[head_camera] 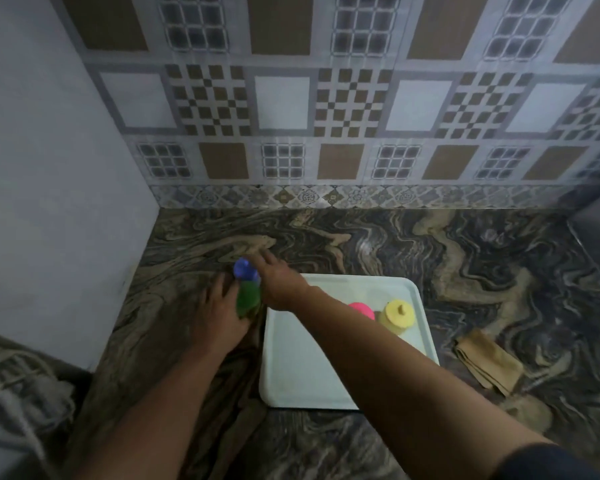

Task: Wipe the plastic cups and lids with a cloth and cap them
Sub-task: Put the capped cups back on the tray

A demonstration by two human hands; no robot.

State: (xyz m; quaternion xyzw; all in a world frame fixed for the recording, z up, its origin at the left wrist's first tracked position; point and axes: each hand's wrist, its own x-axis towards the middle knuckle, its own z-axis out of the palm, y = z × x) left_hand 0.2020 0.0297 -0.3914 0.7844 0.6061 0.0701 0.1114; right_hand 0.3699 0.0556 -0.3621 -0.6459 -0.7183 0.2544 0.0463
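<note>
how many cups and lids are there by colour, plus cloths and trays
green cup: 1
blue lid or cup, blurred: 1
pink lidded cup: 1
yellow lidded cup: 1
brown folded cloth: 1
white tray: 1
total: 6

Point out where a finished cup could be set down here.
The near half of the white tray, in front of the pink cup and yellow capped cup, is bare. It is crowded left of the tray, where both hands meet.
</note>
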